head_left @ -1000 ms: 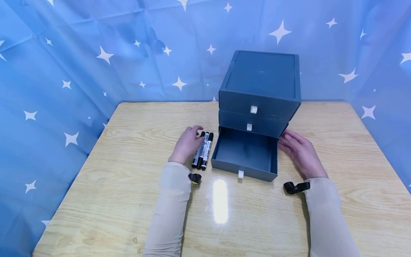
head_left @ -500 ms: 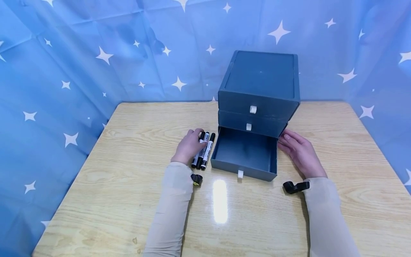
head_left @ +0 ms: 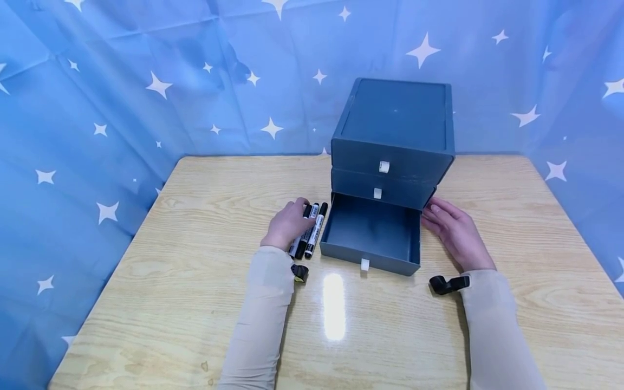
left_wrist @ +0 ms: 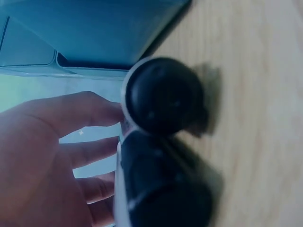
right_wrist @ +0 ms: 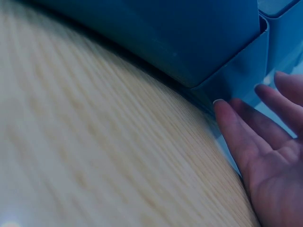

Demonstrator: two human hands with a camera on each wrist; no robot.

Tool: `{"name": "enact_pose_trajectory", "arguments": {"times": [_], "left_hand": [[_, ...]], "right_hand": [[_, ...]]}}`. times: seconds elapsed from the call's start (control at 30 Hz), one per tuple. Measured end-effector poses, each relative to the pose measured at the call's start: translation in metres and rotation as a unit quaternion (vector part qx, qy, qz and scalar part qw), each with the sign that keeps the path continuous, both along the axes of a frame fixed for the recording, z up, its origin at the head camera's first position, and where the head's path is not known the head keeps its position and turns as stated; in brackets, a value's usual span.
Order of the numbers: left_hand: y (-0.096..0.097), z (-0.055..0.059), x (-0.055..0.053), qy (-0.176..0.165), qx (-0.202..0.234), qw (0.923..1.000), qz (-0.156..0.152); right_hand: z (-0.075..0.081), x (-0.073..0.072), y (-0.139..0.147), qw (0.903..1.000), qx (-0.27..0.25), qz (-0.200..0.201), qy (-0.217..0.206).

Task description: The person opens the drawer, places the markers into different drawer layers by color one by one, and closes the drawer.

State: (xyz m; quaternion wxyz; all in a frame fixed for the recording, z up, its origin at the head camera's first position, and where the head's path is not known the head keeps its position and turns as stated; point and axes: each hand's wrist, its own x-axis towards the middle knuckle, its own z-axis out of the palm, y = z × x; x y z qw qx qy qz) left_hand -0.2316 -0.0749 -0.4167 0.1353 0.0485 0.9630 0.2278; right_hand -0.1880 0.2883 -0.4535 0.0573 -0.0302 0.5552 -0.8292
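Several black-and-white markers (head_left: 316, 233) lie side by side on the table, left of a blue drawer unit (head_left: 392, 157). My left hand (head_left: 288, 223) reaches over the left ones, its thumb on their right side and its fingers around them, pinching them. Up close in the left wrist view, a marker's round black end (left_wrist: 163, 97) and another marker (left_wrist: 165, 189) hide the fingertips. The unit's bottom drawer (head_left: 372, 230) is pulled out, with nothing in it. My right hand (head_left: 457, 232) rests at the unit's right side, fingers extended against its lower wall (right_wrist: 234, 71).
The wooden table (head_left: 170, 303) carries the drawer unit near its back edge. White tabs (head_left: 384, 167) mark the closed upper drawers. A blue curtain (head_left: 219, 81) with white stars hangs behind and at the sides.
My left hand has moved slightly right and closed its fingers and thumb on the left markers, whose near ends have shifted a little. My right hand has stayed at the unit's side.
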Motion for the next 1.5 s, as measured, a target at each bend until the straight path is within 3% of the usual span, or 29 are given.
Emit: {"name": "enact_pose_trajectory", "arguments": {"times": [0.4, 0.6, 0.93, 1.1, 1.23, 1.5], "left_hand": [[-0.001, 0.000, -0.001, 0.008, 0.018, 0.9998, 0.005], [-0.006, 0.005, 0.000, -0.005, 0.032, 0.9994, 0.013], [-0.012, 0.015, 0.003, -0.018, 0.056, 0.9981, -0.015], [-0.017, 0.023, 0.006, -0.019, 0.066, 0.9974, -0.020], [-0.019, 0.033, 0.007, -0.007, 0.058, 0.9974, -0.042], [-0.020, 0.064, 0.019, 0.037, 0.066, 0.9947, -0.069]], "right_hand": [[-0.001, 0.000, -0.001, 1.0000, 0.001, 0.002, 0.008], [0.001, -0.001, -0.001, 0.9999, 0.002, 0.006, 0.009], [0.001, 0.000, -0.001, 1.0000, 0.007, -0.001, 0.005], [0.000, 0.000, -0.002, 0.9999, 0.011, 0.000, 0.003], [0.000, -0.001, -0.002, 0.9999, 0.009, 0.000, 0.004], [0.000, -0.001, -0.001, 1.0000, 0.004, 0.002, 0.006]]}}
